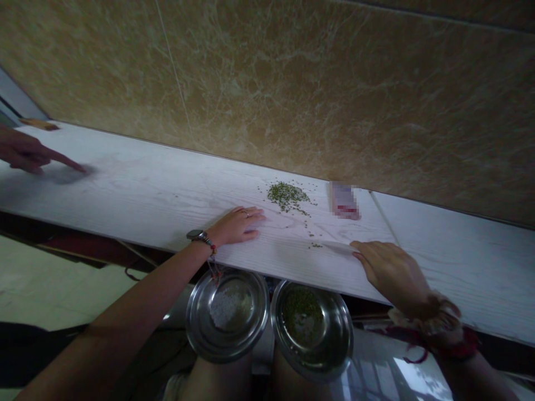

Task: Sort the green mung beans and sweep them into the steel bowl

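— Where are the beans [288, 195] to be found?
— They are spread in a loose heap towards the back edge of the counter [209, 178], with a few strays nearer the front edge. More seem to be kept in the right bowl [337, 328]; white grains [223, 309] are held in the left bowl [228, 355].

— Why are the bowls set below the front edge?
— They appear to be propped on the legs [219, 381], perhaps so that both are kept within easy reach.

— And the grips?
— The left hand [238, 225] is laid near the front edge, fingers extended and nothing gripped, probably for support. In the right hand [390, 273] a thin pale strip [337, 247] is pinched, its tip just beside the strays; it may be held low so the surface can be followed. Whether it is card or blade cannot be told.

— Anything else?
— A packet [345, 200] is placed right of the heap, by the back edge. Another person's hand [31, 153] is held, finger extended, near the left end.
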Demonstrator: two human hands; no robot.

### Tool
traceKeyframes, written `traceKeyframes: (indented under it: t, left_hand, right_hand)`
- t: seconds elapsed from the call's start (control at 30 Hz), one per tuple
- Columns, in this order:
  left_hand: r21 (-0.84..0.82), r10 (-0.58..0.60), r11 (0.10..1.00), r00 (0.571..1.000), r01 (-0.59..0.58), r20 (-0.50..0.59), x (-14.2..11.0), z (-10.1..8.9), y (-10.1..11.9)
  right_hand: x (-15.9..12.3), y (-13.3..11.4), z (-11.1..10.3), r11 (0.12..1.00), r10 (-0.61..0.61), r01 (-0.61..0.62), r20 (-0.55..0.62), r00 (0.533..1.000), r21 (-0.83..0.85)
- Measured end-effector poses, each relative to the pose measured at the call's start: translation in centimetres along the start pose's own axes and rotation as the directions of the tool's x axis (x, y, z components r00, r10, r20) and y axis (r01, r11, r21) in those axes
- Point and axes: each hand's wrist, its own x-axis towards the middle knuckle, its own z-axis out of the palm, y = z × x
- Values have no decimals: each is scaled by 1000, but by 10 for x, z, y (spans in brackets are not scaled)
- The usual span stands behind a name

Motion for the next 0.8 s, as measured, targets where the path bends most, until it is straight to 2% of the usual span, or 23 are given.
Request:
traceKeyframes:
  t: [0.13,0.3,0.5,0.67,0.8]
  left_hand:
    - [4,-10,1000,1000,10,13,0,0,0]
    - [1,7,1000,1000,-7,4,0,0,0]
    - [17,4,1000,1000,-4,19,1,-2,1]
    - [13,2,1000,999,-2,44,1,-4,2]
    - [5,13,1000,1000,-13,19,0,-2,1]
  right_hand:
    - [2,1,4,999,8,-8,-18,1000,-44]
    - [2,-2,5,1000,29,-29,-61,998,3]
    - [0,-3,9,998,46,-47,-37,998,-33]
    - [-2,0,11,997,55,-60,-84,995,-53]
    - [-2,-1,8,997,61,-64,-89,994,-34]
